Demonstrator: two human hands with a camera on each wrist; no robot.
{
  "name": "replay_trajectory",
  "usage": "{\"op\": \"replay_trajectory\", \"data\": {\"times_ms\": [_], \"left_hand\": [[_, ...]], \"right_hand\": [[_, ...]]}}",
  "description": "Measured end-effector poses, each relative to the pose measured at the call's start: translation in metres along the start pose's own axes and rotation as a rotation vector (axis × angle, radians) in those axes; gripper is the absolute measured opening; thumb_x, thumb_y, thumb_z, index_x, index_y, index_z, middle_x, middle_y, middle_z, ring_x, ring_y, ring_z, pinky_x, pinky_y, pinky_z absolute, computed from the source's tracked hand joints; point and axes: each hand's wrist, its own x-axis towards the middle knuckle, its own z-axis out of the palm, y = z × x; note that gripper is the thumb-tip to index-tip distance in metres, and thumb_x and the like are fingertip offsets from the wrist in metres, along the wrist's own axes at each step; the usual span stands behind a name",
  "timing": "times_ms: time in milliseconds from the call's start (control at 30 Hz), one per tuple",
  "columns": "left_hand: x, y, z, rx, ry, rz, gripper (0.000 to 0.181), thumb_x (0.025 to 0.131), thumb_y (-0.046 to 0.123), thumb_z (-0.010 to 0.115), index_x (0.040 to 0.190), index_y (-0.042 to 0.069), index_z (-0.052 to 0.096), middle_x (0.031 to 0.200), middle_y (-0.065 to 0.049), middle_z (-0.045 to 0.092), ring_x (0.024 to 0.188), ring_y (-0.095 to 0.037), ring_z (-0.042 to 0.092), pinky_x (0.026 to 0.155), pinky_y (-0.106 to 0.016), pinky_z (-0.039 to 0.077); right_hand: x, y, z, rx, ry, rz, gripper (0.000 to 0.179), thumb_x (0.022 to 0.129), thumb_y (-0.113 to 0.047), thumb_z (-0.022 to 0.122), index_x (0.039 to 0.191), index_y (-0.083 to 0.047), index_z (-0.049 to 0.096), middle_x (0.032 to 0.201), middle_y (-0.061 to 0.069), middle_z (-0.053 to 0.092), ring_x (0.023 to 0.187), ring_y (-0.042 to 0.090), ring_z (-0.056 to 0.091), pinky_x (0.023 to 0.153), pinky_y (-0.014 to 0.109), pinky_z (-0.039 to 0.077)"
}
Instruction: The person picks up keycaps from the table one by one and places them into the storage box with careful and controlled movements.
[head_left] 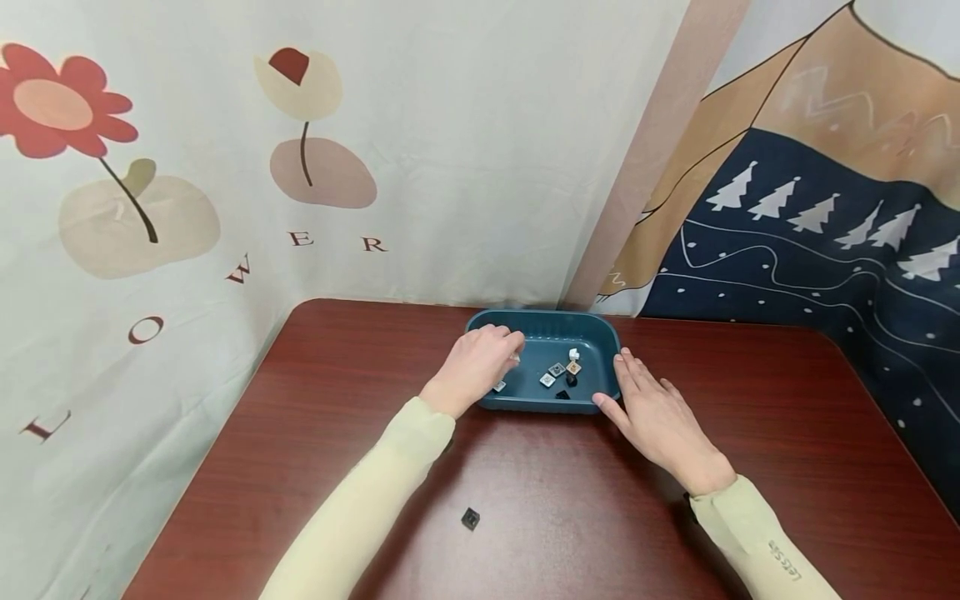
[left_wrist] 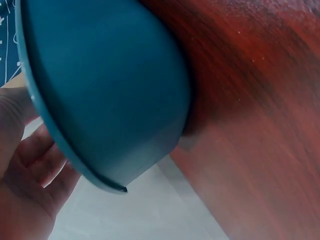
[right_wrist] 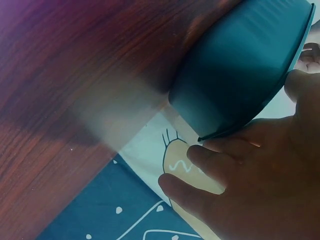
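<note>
A blue tray stands at the back of the table and holds several small square pieces that look like keycaps. Over its left side is my left hand, fingers bent down, pinching a small white piece that is mostly hidden by the fingers. A whitish piece lies just below that hand. Farther right in the tray are a white piece, a grey-white piece and a black piece. My right hand rests with straight fingers against the tray's right rim.
One black square piece lies on the reddish-brown table in front of the tray. A printed curtain with flowers and a dark blue part with trees hangs behind the table's back edge.
</note>
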Motion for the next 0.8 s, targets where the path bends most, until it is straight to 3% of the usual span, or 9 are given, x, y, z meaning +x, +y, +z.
{"op": "replay_trajectory", "data": {"times_ms": [233,433,800], "left_hand": [[0.003,-0.002,0.006,-0.024,-0.031,-0.028,0.018,0.09,0.02,0.083,0.101,0.011,0.073,0.091,-0.004,0.072,0.083,-0.021,0.067,0.076,-0.034,0.058],[0.003,-0.004,0.009,0.002,-0.054,-0.034,0.03,0.09,0.025,0.083,0.115,0.01,0.075,0.102,-0.005,0.074,0.09,-0.023,0.07,0.081,-0.038,0.058],[-0.019,-0.004,-0.012,0.009,0.177,0.061,0.019,0.089,0.02,0.085,0.105,0.013,0.077,0.101,-0.002,0.075,0.09,-0.021,0.069,0.082,-0.038,0.054]], "right_hand": [[0.001,0.0,0.002,0.007,-0.004,0.004,0.082,0.106,-0.051,0.052,0.158,0.008,0.032,0.165,0.026,0.027,0.15,0.044,0.032,0.112,0.07,0.033],[0.001,-0.002,0.001,0.012,-0.005,0.004,0.081,0.105,-0.048,0.056,0.157,0.009,0.032,0.165,0.026,0.028,0.15,0.045,0.032,0.112,0.07,0.032],[-0.001,-0.002,-0.002,0.007,-0.014,0.008,0.081,0.106,-0.051,0.052,0.157,0.009,0.032,0.165,0.026,0.027,0.151,0.045,0.03,0.113,0.07,0.031]]}}
